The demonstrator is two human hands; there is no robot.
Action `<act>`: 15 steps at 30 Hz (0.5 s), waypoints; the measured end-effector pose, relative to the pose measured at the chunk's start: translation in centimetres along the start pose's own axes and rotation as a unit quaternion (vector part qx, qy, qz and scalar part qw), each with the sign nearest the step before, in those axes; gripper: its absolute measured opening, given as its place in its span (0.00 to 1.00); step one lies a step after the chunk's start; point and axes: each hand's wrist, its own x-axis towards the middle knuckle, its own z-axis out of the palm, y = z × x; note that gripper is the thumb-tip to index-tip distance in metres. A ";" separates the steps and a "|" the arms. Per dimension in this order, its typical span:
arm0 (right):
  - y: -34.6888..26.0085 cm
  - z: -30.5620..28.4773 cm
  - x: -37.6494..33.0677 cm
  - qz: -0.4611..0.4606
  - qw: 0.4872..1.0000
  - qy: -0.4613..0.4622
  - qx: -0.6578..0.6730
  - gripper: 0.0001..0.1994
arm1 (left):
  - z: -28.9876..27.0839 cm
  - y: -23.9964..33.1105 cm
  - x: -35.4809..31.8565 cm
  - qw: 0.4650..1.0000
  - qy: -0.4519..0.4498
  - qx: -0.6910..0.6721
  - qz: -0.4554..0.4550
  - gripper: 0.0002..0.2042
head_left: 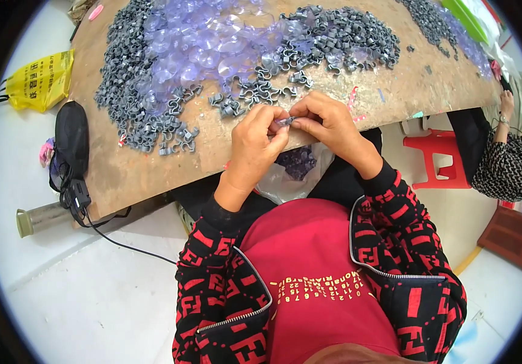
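Both hands, left and right, pinch one grey clip; yellow bag far left.

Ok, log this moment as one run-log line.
left hand: pinching small grey clip | right hand: pinching same clip | grey clip pile and clear suction cups on wooden table

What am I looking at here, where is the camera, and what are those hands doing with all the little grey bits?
No machine here: this is one wide fisheye picture from a camera worn on a person's head, looking down, which is why straight edges bend. The person's left hand and right hand meet at the edge of a brown wooden table and pinch one small grey clip together. On the table lie heaps of grey plastic clips and clear suction cups. A plastic bag hangs below the hands. Another person sits at the right, beside a red stool.
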 end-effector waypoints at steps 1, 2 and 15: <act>0.0 0.0 0.0 -0.015 1.000 0.002 -0.015 0.07 | 0.0 0.1 0.0 1.000 -0.001 0.000 -0.001 0.09; 0.0 -0.1 0.0 -0.013 1.000 0.002 -0.014 0.07 | 0.1 0.1 0.1 1.000 -0.001 0.006 0.007 0.09; -0.6 -0.6 0.5 -0.036 0.998 -0.015 -0.057 0.06 | 0.4 0.4 0.5 0.999 -0.008 0.049 -0.001 0.06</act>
